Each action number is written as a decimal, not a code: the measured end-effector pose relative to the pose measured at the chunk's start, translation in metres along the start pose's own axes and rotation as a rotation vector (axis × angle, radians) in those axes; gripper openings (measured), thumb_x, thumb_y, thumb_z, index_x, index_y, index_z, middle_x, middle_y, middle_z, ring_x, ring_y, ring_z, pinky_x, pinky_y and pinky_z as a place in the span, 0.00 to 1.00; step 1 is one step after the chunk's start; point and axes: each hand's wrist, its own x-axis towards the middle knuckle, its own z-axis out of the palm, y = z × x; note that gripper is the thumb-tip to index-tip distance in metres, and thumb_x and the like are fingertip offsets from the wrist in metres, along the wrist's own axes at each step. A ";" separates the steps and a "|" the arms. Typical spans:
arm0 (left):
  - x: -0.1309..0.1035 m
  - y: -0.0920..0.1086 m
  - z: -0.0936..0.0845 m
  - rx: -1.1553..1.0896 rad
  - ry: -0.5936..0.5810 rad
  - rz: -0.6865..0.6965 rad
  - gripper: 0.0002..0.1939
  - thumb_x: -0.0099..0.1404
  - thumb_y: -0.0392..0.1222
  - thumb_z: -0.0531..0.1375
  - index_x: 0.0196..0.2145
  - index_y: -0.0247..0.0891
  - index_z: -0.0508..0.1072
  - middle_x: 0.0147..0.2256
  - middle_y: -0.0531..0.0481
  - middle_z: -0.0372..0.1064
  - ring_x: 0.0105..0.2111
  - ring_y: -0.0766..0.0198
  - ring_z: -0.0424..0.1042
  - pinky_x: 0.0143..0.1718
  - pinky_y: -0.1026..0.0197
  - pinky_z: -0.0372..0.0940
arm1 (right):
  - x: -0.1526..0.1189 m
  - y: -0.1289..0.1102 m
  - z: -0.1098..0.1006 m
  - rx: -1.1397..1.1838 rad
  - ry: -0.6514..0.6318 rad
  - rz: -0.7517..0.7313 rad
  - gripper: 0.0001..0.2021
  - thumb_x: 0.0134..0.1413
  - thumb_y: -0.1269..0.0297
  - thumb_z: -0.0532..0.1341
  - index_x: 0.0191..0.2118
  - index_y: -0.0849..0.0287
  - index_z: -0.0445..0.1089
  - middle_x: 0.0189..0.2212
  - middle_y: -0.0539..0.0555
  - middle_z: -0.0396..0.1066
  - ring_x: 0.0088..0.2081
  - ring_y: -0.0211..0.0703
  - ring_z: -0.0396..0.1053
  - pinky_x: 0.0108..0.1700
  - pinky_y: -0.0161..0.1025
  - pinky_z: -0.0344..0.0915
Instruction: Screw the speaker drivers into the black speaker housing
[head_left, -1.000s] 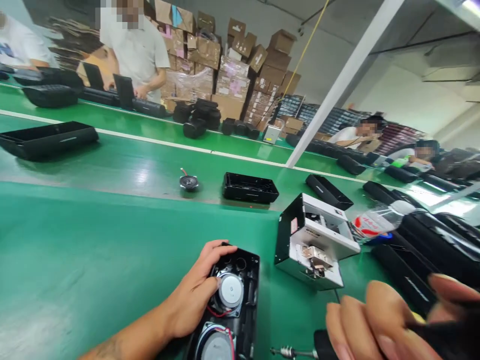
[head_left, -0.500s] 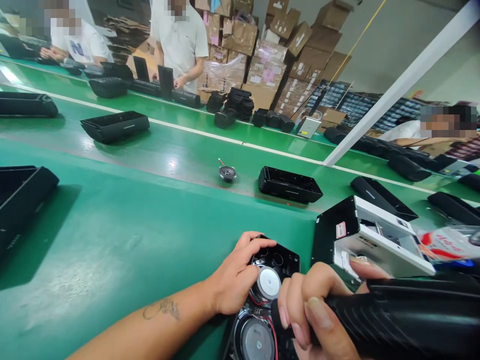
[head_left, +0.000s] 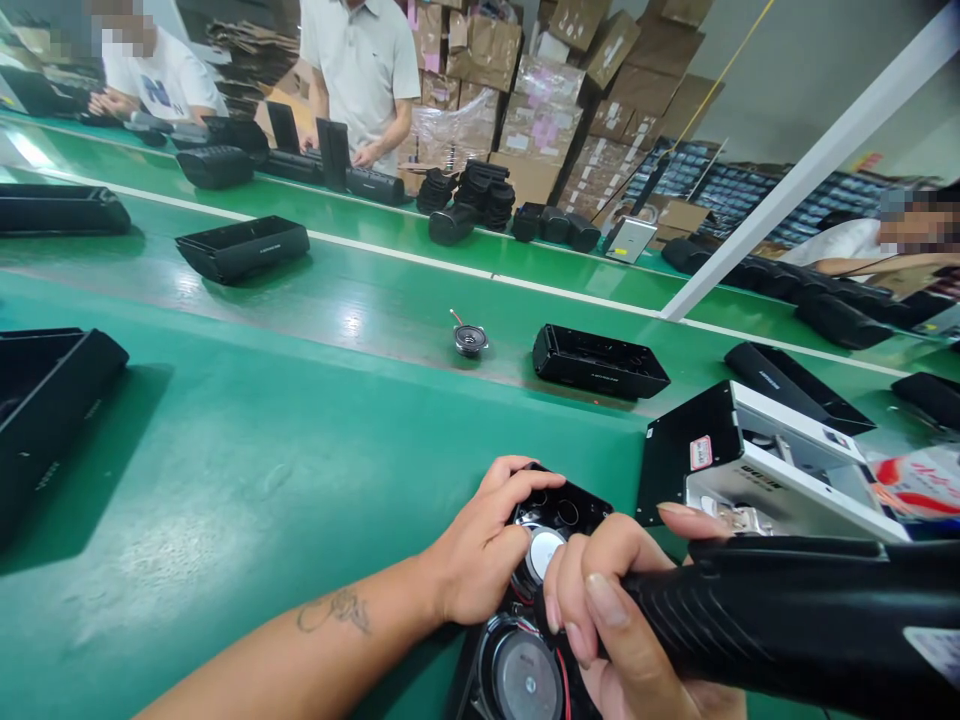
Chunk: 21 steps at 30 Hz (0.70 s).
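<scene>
My left hand [head_left: 484, 545] is closed round the far end of a black speaker housing [head_left: 577, 492], its fingers over the rim and its thumb by a round speaker driver [head_left: 546, 550]. A second, larger driver [head_left: 525, 675] sits nearer me, with a red wire beside it. My right hand [head_left: 619, 610] is wrapped round a black electric screwdriver [head_left: 780, 615], lying nearly level above the housing. The fingers hide the tool's tip and part of the smaller driver.
A black-and-white screw feeder [head_left: 694, 450] stands right of the housing. Beyond it lie another open housing [head_left: 600, 365] and a loose driver [head_left: 470, 340]. At the left rests a large black housing [head_left: 60, 400]. Co-workers sit and stand across the green line.
The view has shifted slightly, so the bench things appear further right. My right hand and the screwdriver have moved left over the housing, covering more of the smaller driver. My left hand keeps its grip.
</scene>
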 end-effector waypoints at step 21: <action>0.000 -0.002 -0.001 0.014 0.003 0.020 0.32 0.68 0.36 0.51 0.68 0.40 0.68 0.66 0.40 0.58 0.72 0.49 0.55 0.75 0.39 0.53 | -0.001 0.001 -0.003 -0.012 -0.055 0.010 0.20 0.78 0.67 0.64 0.64 0.42 0.57 0.28 0.43 0.65 0.24 0.42 0.65 0.29 0.42 0.66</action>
